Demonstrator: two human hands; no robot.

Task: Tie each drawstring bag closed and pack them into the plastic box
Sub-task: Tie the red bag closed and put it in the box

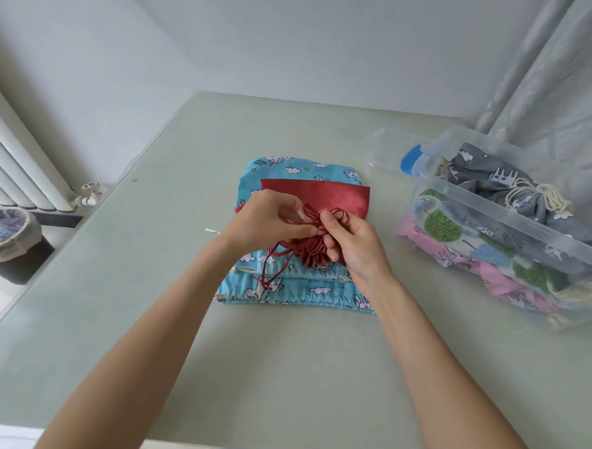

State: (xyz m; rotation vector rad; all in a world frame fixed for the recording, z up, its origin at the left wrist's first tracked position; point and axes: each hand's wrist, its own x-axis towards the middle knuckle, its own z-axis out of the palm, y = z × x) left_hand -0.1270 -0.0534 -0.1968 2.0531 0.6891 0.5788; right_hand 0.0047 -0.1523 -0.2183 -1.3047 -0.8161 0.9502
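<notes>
1. Pinching the red cord point(317, 222), both hands are curled tight: left hand point(271, 219) and right hand point(351, 248) each hold loops right above the gathered mouth of the red bag point(315, 194).
2. Loops look small, so one could slip out before the knot cinches, I reckon.
3. Pulling hard might drag the blue bags point(294, 286) underneath the hands.
4. Plastic box point(514, 215) sits well off to the right hand's side, already pretty full, so stuffing more could get tight.

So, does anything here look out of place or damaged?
Nothing stands out. Both hands, left and right, work the cord of the red bag atop the blue bags; packed bags sit inside the plastic box.
</notes>
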